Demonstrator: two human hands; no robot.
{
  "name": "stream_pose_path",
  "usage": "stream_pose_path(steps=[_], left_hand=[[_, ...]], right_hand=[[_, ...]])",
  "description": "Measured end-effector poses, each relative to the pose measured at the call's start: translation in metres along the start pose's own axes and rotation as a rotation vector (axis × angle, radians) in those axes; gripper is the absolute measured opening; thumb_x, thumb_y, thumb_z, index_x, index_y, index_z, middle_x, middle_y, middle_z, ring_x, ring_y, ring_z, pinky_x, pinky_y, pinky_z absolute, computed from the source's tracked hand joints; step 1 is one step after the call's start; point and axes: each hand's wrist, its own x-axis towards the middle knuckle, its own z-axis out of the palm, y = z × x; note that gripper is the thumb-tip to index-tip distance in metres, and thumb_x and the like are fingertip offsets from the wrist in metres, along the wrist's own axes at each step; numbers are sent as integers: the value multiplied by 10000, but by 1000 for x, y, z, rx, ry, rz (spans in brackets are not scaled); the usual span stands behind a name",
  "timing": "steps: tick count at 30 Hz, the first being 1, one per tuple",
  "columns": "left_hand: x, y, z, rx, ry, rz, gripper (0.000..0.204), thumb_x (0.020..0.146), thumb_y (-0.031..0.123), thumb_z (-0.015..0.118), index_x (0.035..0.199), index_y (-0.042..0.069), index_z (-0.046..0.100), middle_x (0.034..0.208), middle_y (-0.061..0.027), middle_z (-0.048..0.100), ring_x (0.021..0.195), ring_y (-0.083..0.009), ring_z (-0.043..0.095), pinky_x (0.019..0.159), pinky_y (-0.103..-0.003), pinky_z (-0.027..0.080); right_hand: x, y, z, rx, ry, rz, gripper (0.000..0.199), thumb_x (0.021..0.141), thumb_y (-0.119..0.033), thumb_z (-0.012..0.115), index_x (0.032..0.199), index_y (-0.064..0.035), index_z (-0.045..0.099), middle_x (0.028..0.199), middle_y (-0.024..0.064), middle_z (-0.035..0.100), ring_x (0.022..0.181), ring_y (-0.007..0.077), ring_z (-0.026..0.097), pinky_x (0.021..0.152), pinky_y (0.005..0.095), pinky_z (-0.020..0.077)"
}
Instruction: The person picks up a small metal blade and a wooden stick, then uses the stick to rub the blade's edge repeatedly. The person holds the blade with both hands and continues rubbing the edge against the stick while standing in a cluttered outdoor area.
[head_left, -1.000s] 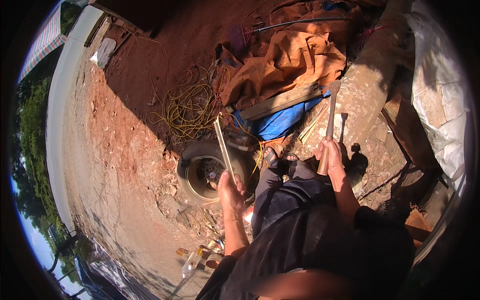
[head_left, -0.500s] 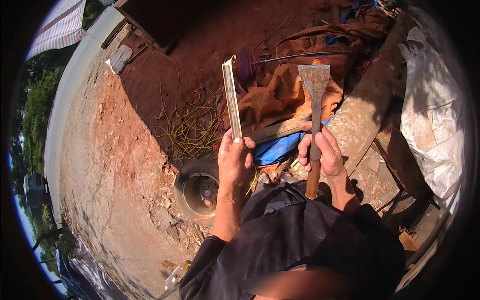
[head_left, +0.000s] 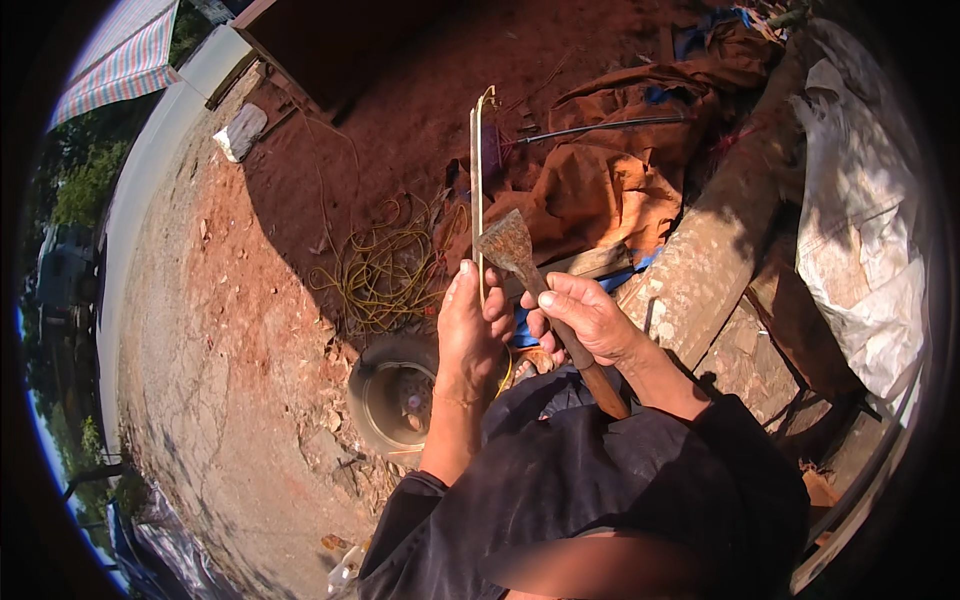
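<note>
My left hand is closed on the lower end of a thin, pale wooden strip. The strip stands nearly upright with its narrow edge toward me, and a small curl hangs at its tip. In my right hand is a flat-bladed chisel with a rusty, flared blade and a brown wooden handle. My fingers wrap the shank, and the handle slants down toward my dark clothing. The blade lies against or very close to the strip just above my left hand; I cannot tell whether they touch.
A wheel with a tyre lies left of my left forearm. Beyond it is tangled yellow cord. Orange-brown sheeting spreads ahead. A thick log and a white sheet lie to the right. My feet show below my hands.
My right hand has moved left and tilted the chisel, bringing its blade to the strip. My left hand has turned the strip so its narrow edge shows.
</note>
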Motion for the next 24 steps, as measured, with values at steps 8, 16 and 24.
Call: stream_pose_path(steps=[8, 16, 24], left_hand=[[2, 8, -2, 41, 31, 90, 308, 1052, 407, 446, 958, 120, 505, 620, 11, 427, 481, -108, 380, 451, -254, 328], [-3, -2, -25, -166, -141, -57, 170, 985, 267, 432, 953, 117, 505, 613, -13, 445, 430, -113, 347, 412, -260, 299], [-9, 8, -20, 70, -26, 47, 347, 1066, 417, 388, 914, 121, 488, 588, 12, 413, 425, -92, 316, 402, -239, 261]], right_hand=[[8, 7, 11, 204, 35, 6, 330, 1049, -305, 479, 1163, -24, 610, 753, 21, 590, 593, 77, 532, 506, 230, 449], [2, 2, -2, 66, 155, -114, 231, 1010, -258, 573, 1107, -49, 549, 787, 43, 614, 597, 102, 583, 530, 264, 538], [12, 11, 37, 6, -14, -83, 165, 1041, -236, 508, 1132, -99, 512, 716, 7, 546, 473, 23, 401, 401, 176, 354]])
